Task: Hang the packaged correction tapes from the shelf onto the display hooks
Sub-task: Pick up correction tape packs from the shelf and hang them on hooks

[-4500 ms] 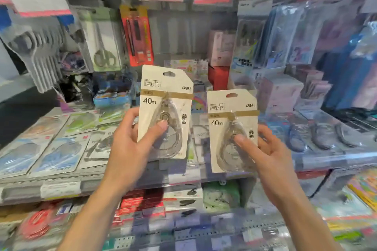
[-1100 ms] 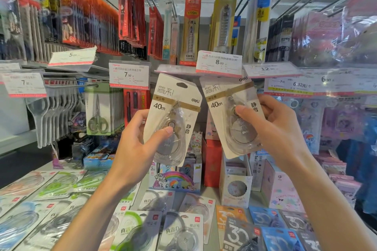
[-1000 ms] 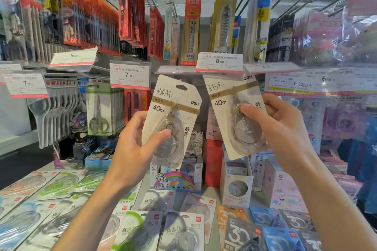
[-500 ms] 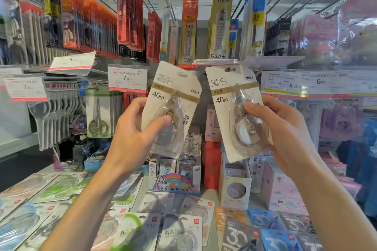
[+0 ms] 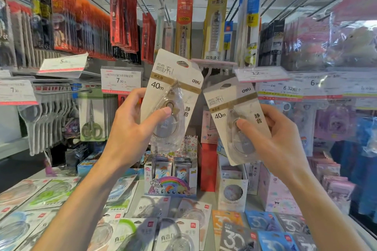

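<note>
- My left hand (image 5: 130,128) grips one correction tape pack (image 5: 173,98); my right hand (image 5: 279,140) grips the other pack (image 5: 236,120), both raised above the shelf (image 5: 204,199).
- I judge each pack's hang hole must align squarely with a hook before sliding on.

You hold two packaged correction tapes — one (image 5: 173,96) in your left hand, one (image 5: 236,120) in your right.

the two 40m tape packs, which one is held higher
The pack in the left hand: that left pack has its hang hole up by the pink tag. The right hand holds the right pack lower.
</note>
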A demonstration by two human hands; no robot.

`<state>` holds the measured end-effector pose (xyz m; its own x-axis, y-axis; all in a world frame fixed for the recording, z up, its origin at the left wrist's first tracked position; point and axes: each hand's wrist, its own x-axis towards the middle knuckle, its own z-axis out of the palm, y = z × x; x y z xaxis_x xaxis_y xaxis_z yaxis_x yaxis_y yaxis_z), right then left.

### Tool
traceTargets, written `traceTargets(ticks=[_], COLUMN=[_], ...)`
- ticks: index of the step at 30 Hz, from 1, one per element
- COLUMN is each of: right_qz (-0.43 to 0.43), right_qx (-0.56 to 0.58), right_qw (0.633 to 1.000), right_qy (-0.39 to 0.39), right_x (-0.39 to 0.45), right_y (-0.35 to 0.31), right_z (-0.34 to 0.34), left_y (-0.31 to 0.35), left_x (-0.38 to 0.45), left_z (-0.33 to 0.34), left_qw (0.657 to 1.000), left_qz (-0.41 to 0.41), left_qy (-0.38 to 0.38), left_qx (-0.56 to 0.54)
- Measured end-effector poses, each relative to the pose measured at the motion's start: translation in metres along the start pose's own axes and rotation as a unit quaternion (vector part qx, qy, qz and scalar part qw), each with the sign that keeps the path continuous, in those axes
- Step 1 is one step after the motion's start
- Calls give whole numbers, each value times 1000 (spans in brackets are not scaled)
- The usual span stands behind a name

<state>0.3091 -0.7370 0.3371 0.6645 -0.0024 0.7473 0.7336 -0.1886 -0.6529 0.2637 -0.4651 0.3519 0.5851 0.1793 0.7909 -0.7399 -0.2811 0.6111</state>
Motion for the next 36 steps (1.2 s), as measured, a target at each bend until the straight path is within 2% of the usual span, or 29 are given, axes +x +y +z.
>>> traceTargets(ticks=[6,15,25,36], right_qz=[-41,-29,66,101], right_qx=[-32,-84,10,50], right_qw=[999,996,997,992], right_qy=[9,4,-29,-52], right_x=[5,10,18,31], right_y=[-2,-1,23,45], right_z=[17,30,34,43], left_y=[-2,-5,-7,-16], left_x=[-1,-2,-8,-14], left_z=[-1,0,-2,-15], left_qw=[1000,1000,1000,1000], left_qz=[1,8,-3,-29], left_qy=[-5,-7,-10,11], left_qx=[-5,3,8,-1])
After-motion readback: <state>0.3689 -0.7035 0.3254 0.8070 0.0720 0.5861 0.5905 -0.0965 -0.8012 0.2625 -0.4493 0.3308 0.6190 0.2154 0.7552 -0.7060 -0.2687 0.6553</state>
